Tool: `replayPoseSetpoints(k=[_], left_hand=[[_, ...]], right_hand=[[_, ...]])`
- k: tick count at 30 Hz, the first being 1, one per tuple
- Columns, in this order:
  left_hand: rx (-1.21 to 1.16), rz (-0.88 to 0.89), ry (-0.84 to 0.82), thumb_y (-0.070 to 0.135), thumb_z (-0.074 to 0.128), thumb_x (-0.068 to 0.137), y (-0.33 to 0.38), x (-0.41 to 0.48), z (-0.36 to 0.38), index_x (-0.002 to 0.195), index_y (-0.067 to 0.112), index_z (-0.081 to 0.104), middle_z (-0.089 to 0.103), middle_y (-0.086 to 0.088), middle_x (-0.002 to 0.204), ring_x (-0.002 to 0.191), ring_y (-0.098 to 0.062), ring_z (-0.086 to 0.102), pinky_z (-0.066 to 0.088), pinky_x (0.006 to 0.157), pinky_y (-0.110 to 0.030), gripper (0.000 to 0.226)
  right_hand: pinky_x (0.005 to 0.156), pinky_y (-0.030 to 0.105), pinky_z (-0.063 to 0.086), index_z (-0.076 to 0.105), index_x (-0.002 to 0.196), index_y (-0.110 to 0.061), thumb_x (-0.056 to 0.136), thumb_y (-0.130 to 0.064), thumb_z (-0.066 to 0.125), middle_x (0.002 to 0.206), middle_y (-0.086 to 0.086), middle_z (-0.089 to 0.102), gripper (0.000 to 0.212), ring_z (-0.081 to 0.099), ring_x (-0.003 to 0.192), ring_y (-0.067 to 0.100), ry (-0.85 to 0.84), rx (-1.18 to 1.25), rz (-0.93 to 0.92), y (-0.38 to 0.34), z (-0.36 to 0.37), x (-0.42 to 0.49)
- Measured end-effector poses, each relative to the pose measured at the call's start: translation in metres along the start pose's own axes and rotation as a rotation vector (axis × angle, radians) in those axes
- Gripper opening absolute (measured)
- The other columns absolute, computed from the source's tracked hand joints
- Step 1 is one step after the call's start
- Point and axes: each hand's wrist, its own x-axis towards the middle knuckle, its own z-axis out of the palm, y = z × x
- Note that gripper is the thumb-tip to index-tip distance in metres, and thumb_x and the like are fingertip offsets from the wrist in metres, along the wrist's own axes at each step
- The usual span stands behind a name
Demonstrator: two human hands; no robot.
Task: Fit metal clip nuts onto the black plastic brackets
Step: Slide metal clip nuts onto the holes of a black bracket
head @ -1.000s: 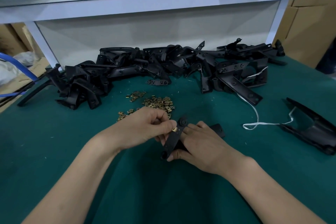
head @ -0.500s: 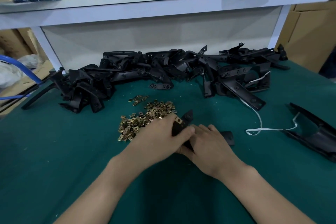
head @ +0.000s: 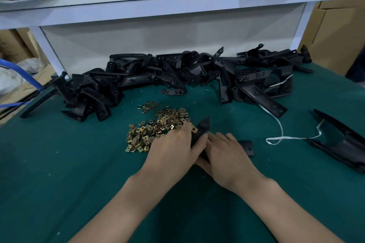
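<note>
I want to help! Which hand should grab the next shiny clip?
Probably the left hand: it lies right at the edge of the clip nuts, while the right hand lies across the bracket, steadying it.

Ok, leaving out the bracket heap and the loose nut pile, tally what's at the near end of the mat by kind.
hands: 2 (left hand, right hand)
black bracket, held: 1
clip nut on it: 1
black plate, maybe that bracket's end: 1
white cord: 1
large black moulding: 1
Total: 7
</note>
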Motion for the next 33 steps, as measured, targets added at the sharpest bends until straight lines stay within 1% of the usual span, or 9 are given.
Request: replayPoseSetpoints(k=[6,11,14,18,21,25,29,33], left_hand=[[0.032,0.012,-0.021,0.062,0.034,0.097,0.0009,0.0007,-0.0031,0.088,0.024,0.036,0.046,0.009,0.069,0.073,-0.025,0.063,0.041,0.058,-0.034,0.039],[0.067,0.022,-0.02,0.062,0.034,0.098,0.0017,-0.0005,-0.0039,0.09,0.023,0.037,0.048,0.006,0.072,0.075,-0.026,0.064,0.045,0.061,-0.034,0.04],[0.086,0.025,-0.019,0.062,0.032,0.098,0.0022,-0.0005,-0.0036,0.089,0.024,0.036,0.043,0.009,0.068,0.074,-0.025,0.064,0.041,0.058,-0.034,0.039],[0.102,0.032,-0.014,0.062,0.032,0.099,0.0027,-0.0005,-0.0037,0.088,0.024,0.035,0.038,0.01,0.065,0.074,-0.024,0.065,0.037,0.058,-0.032,0.039],[0.114,0.036,-0.01,0.061,0.031,0.099,0.0028,-0.001,-0.004,0.088,0.025,0.035,0.037,0.01,0.066,0.075,-0.024,0.065,0.038,0.058,-0.032,0.039],[0.117,0.04,-0.013,0.061,0.032,0.099,0.0033,-0.001,-0.0049,0.088,0.025,0.035,0.037,0.01,0.065,0.075,-0.023,0.065,0.037,0.058,-0.032,0.038],[0.139,0.044,-0.004,0.061,0.031,0.1,0.0037,-0.0012,-0.0046,0.088,0.025,0.035,0.038,0.01,0.064,0.074,-0.022,0.065,0.035,0.057,-0.031,0.038],[0.141,0.052,0.009,0.061,0.031,0.099,0.0028,-0.0016,-0.0042,0.087,0.026,0.034,0.035,0.011,0.062,0.072,-0.021,0.064,0.034,0.056,-0.031,0.038]], right_hand=[[0.079,0.036,0.034,0.062,0.107,-0.017,0.089,-0.059,0.015,0.096,0.0,0.062,0.066,0.059,0.088,0.024,0.0,-0.01,0.0,-0.0009,-0.0007,0.001],[0.08,0.035,0.031,0.06,0.108,-0.018,0.09,-0.058,0.019,0.099,0.0,0.061,0.06,0.057,0.091,0.023,-0.016,-0.019,0.003,-0.0007,-0.0006,0.0007],[0.08,0.035,0.033,0.062,0.106,-0.016,0.091,-0.058,0.019,0.097,0.001,0.062,0.062,0.058,0.089,0.024,-0.01,-0.013,0.006,-0.0013,-0.0005,0.0004],[0.078,0.035,0.033,0.063,0.103,-0.017,0.088,-0.061,0.011,0.093,0.0,0.063,0.07,0.058,0.085,0.023,0.003,0.002,0.006,-0.0023,-0.0012,0.0005],[0.076,0.037,0.037,0.064,0.099,-0.015,0.089,-0.059,0.016,0.089,0.001,0.063,0.066,0.06,0.081,0.025,0.023,0.013,0.008,-0.0025,-0.0008,0.0003],[0.079,0.036,0.036,0.062,0.104,-0.017,0.09,-0.061,0.014,0.094,0.0,0.062,0.067,0.058,0.085,0.023,0.004,-0.003,0.002,-0.0018,-0.0006,0.001],[0.08,0.036,0.036,0.062,0.103,-0.017,0.091,-0.061,0.016,0.093,0.0,0.062,0.064,0.058,0.084,0.023,0.001,0.006,0.004,-0.0018,-0.0004,0.0009],[0.074,0.036,0.037,0.064,0.096,-0.016,0.091,-0.059,0.02,0.086,0.0,0.063,0.062,0.059,0.077,0.024,0.045,0.012,0.009,-0.0018,0.0014,0.0005]])
